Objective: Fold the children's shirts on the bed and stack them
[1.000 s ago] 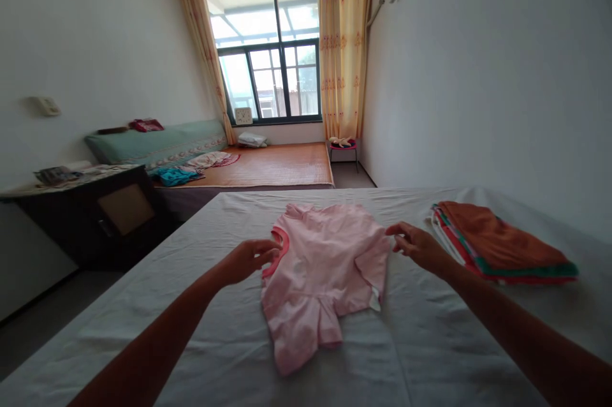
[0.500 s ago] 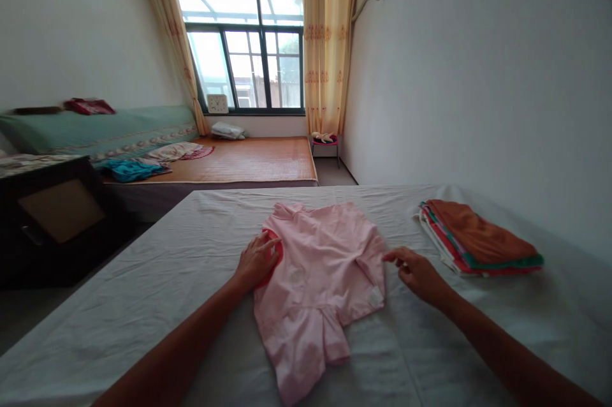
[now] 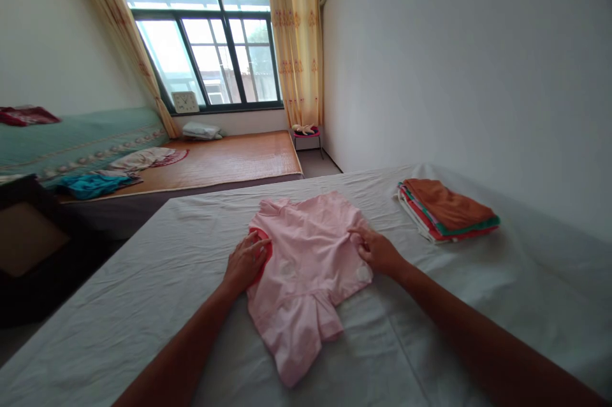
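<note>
While a pink garment [image 3: 306, 247] of thin, softly creased cloth is spread on a white sheet [image 3: 143, 279], its outline is broken by a stubby sleeve-like flap and a drooping point at the near end. A red band [image 3: 268, 253] is curved along its left side, and a round white patch [image 3: 364, 273] is seen near its right edge. The sheet is crossed by fine wrinkles and a long crease. The garment is framed between the left hand [image 3: 245, 263] and the right hand [image 3: 380, 251]: the red band is partly covered by the left, which is laid palm down and open; the right edge is met by the right, whose fingers are bent towards the thumb, though whether cloth is pinched cannot be told. Beyond the right hand, a folded stack [image 3: 447, 206] topped with rust-brown cloth is separated from the garment by a strip of sheet. Between the left hand and the sheet's left edge, a wide stretch of white cloth is seen; past the far edge, a brown mat [image 3: 239, 155] is laid
</note>
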`<state>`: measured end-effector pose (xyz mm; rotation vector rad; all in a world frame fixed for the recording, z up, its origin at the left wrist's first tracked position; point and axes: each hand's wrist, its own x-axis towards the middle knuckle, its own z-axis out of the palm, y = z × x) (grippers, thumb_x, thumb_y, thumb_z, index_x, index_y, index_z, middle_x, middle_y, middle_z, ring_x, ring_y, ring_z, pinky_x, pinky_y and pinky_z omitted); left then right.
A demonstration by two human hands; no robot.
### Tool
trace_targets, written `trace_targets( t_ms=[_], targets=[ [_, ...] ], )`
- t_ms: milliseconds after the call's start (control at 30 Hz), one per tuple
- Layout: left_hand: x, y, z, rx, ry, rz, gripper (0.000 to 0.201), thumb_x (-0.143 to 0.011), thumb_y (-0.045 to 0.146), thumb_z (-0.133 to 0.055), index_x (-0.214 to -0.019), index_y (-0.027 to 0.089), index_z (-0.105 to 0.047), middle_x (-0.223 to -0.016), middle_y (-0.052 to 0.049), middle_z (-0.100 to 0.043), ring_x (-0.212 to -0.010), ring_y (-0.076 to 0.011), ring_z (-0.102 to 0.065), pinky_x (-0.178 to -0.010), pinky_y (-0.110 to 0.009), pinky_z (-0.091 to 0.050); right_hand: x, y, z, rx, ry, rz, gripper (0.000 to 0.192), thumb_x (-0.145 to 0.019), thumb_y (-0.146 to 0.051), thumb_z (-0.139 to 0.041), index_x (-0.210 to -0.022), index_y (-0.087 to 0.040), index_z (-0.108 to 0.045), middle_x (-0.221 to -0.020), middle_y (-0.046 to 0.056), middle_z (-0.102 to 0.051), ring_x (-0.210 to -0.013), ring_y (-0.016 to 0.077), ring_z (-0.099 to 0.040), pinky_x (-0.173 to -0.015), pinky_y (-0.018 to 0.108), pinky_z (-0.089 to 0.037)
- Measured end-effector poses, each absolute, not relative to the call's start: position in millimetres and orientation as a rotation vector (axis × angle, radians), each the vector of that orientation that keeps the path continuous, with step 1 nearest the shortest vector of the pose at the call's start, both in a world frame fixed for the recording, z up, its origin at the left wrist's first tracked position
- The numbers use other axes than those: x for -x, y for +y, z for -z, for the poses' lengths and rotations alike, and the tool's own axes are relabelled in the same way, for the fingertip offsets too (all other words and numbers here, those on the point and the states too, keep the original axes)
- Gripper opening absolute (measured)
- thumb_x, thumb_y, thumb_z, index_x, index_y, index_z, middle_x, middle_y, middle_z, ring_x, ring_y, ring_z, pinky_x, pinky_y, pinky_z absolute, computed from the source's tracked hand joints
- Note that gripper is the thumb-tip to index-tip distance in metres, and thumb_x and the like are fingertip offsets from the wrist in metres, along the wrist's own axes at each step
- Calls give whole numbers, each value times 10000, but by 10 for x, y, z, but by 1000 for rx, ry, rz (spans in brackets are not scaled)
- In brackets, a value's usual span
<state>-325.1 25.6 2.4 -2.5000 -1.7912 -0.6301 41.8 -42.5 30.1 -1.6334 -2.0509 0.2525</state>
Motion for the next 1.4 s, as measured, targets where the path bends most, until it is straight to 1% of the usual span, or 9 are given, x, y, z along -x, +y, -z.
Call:
trace_targets(
  t_ms=[167, 267, 400, 533, 767, 933, 1167, 1300, 1400],
  targets=[
    [3270, 273, -14, 2518, -1792, 654, 332, -869, 357, -454, -1122, 299, -661, -1323, -53, -515, -1197, -256, -498, -1008, -394, -402, -1246, -885, -273, 1946, -1994, -339, 90, -728, -213, -506, -758, -207, -590, -706, 3, -632, -657, 151, -576, -615, 244, -405],
    [3266, 327, -25, 2532, -1803, 681, 339, -844, 330, -462, -1106, 274, -669, -1311, -60, -527, -1201, -259, -498, -1015, -394, -400, -1544, -1033, -376, 1960, -2037, -466, 165, -774, -364, -537, -751, -208, -582, -616, -5, -619, -581, 151, -560, -542, 242, -362],
    [3216, 285, -87, 2555, -1804, 606, 353, -823, 277, -458, -1093, 195, -671, -1257, -112, -563, -1203, -255, -499, -1028, -381, -388, -1503, -719, -631, 1754, -2192, -345, 241, -845, -382, -465, -800, -199, -615, -720, 34, -668, -653, 168, -597, -596, 256, -392],
    [3113, 4, -113, 2487, -1884, 529, 360, -839, 361, -488, -1133, 234, -651, -1297, -117, -529, -1212, -280, -486, -1010, -419, -396, -1201, -7, -676, 1675, -2244, -260, 280, -872, -275, -429, -1031, -199, -647, -1034, 63, -693, -937, 181, -623, -818, 254, -425],
    [2938, -331, -86, 2331, -1974, 832, 328, -840, 317, -515, -1121, 251, -670, -1293, -99, -531, -1162, -254, -518, -991, -401, -422, -792, 1156, -337, 1831, -2187, -216, 524, -883, -256, -445, -1394, -166, -380, -1285, 139, -565, -1167, 238, -517, -953, 341, -384],
    [2927, -367, -134, 2333, -1996, 1042, 221, -821, 295, -561, -960, 250, -726, -1146, -60, -628, -1050, -206, -583, -947, -338, -455, -655, 1658, -185, 1941, -2139, -167, 513, -893, -312, -432, -1396, -226, -379, -1297, 155, -545, -1171, 287, -499, -927, 446, -391],
    [2979, -403, -154, 2379, -2026, 1173, 171, -812, 261, -579, -886, 243, -732, -1047, -39, -669, -971, -177, -607, -907, -290, -465, -766, 2005, -275, 1893, -2125, -115, 307, -796, -188, -522, -1056, -224, -681, -991, 89, -695, -922, 210, -625, -799, 282, -444],
    [2961, -398, -155, 2361, -2015, 1099, 182, -811, 236, -575, -902, 242, -732, -1074, -45, -666, -1014, -205, -576, -937, -330, -447, -887, 1874, -357, 1821, -2099, -76, 342, -786, -145, -503, -1088, -168, -664, -1054, 134, -666, -973, 235, -607, -874, 345, -427],
    [2925, -438, -219, 2368, -1955, 1031, 196, -826, 232, -555, -912, 248, -731, -1113, -46, -653, -1077, -227, -530, -967, -361, -425, -890, 1507, -413, 1660, -2190, -129, 357, -778, -138, -523, -1107, -191, -650, -1100, 89, -658, -994, 193, -597, -913, 312, -412]
  ],
)
